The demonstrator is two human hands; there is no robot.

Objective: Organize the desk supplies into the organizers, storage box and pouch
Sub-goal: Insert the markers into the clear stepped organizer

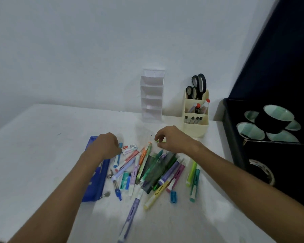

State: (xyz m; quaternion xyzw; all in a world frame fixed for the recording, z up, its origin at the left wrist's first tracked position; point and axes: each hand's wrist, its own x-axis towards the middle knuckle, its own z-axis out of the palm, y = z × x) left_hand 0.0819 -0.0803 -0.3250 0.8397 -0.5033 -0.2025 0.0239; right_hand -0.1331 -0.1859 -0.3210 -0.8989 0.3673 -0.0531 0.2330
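On the white table (42, 146), a heap of pens and highlighters (156, 171) lies between a blue pouch (96, 179) and a black storage box (270, 137) holding tape rolls. A teal staple box (125, 181) reads "No.10". The left hand (106, 143) curls around a light-blue item (120, 145); the right hand (172, 138) pinches a small green object (159, 141). Behind stand a clear tiered organizer (152, 95) and a cream organizer (196, 113) with scissors (197, 85).

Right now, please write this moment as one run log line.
left hand: grips blue-capped item | right hand: pinches small green item | pens: loose pile on desk | white organizer: looks empty
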